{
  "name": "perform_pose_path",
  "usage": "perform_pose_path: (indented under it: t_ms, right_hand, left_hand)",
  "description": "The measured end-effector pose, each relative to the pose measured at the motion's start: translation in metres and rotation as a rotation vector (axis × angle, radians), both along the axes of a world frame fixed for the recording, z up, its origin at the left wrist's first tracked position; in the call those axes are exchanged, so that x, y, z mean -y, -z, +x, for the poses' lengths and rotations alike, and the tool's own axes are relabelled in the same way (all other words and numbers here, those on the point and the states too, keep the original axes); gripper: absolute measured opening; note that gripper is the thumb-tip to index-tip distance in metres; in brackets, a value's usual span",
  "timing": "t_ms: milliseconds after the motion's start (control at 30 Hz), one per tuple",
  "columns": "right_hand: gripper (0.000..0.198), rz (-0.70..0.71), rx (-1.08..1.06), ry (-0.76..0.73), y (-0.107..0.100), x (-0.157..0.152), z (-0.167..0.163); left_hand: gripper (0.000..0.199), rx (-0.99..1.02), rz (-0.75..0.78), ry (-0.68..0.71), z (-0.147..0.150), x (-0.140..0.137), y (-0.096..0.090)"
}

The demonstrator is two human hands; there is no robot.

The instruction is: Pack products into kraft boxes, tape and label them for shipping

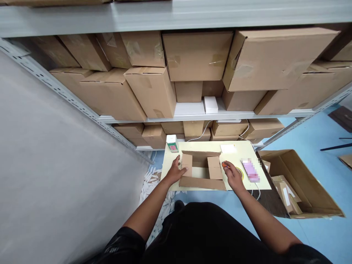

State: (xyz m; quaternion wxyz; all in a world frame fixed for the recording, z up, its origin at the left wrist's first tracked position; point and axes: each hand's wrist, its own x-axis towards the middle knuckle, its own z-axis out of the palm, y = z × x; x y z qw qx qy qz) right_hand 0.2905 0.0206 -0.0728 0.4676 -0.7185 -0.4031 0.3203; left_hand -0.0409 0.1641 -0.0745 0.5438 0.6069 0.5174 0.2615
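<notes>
A small cardboard box (pixel 202 183) lies on the pale tabletop with its top open and flaps turned out. My left hand (pixel 175 171) is at its left side, fingers apart, the thumb resting on the left flap. Beyond the box's right edge, my right hand (pixel 233 175) is closed around a small orange tool (pixel 225 164); most of it is hidden by the fingers, so its kind is unclear. Partly behind that hand is a roll of yellow tape (pixel 241 172). A white and green packet (pixel 172 143) stands at the table's back left.
On the table (pixel 264 181) are a phone with a pink screen (pixel 250 171) and a white paper (pixel 228 148). To the right stands a big open carton (pixel 310 183) holding smaller boxes. Shelves (pixel 192 118) full of cartons rise behind. Paper scraps (pixel 150 187) litter the floor at left.
</notes>
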Motion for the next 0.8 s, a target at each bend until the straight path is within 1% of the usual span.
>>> perform_pose_path:
  t_ms: [100, 167, 200, 233, 300, 367, 433, 500, 633, 733, 800]
  right_hand:
    - [0.074, 0.007, 0.178, -0.284, 0.001, 0.043, 0.01]
    - [0.077, 0.009, 0.251, -0.384, -0.001, 0.062, 0.005]
    - [0.075, 0.01, 0.257, -0.389, -0.002, 0.066, -0.001]
    - [0.072, 0.011, 0.245, -0.368, -0.003, 0.066, -0.009]
    - [0.064, 0.017, 0.199, -0.263, -0.005, 0.056, -0.026]
    - [0.058, 0.017, 0.158, -0.127, -0.005, 0.039, -0.04]
    - [0.059, 0.007, 0.122, -0.037, -0.002, 0.023, -0.049]
    - [0.064, -0.011, 0.093, 0.0, 0.002, 0.013, -0.053]
    - [0.073, -0.063, 0.094, 0.037, 0.009, 0.009, -0.052]
    - [0.079, -0.093, 0.121, 0.032, 0.005, 0.007, -0.051]
    - [0.081, -0.088, 0.19, 0.029, -0.002, 0.001, -0.051]
  left_hand:
    - [0.102, 0.021, 0.104, 0.027, 0.0, -0.008, -0.014]
    - [0.093, 0.06, 0.169, 0.065, 0.004, -0.015, -0.024]
    - [0.084, 0.079, 0.19, 0.085, 0.006, -0.019, -0.029]
    - [0.073, 0.094, 0.203, 0.104, 0.008, -0.021, -0.033]
    - [0.051, 0.11, 0.218, 0.139, 0.013, -0.023, -0.039]
    - [0.042, 0.12, 0.242, 0.166, 0.014, -0.02, -0.041]
    - [0.043, 0.131, 0.274, 0.178, 0.01, -0.016, -0.04]
    - [0.045, 0.155, 0.276, 0.173, 0.002, -0.012, -0.038]
    - [0.045, 0.178, 0.216, 0.206, -0.009, -0.008, -0.033]
    - [0.046, 0.095, 0.281, 0.215, -0.008, -0.004, -0.03]
    - [0.042, 0.07, 0.337, 0.207, -0.006, -0.001, -0.027]
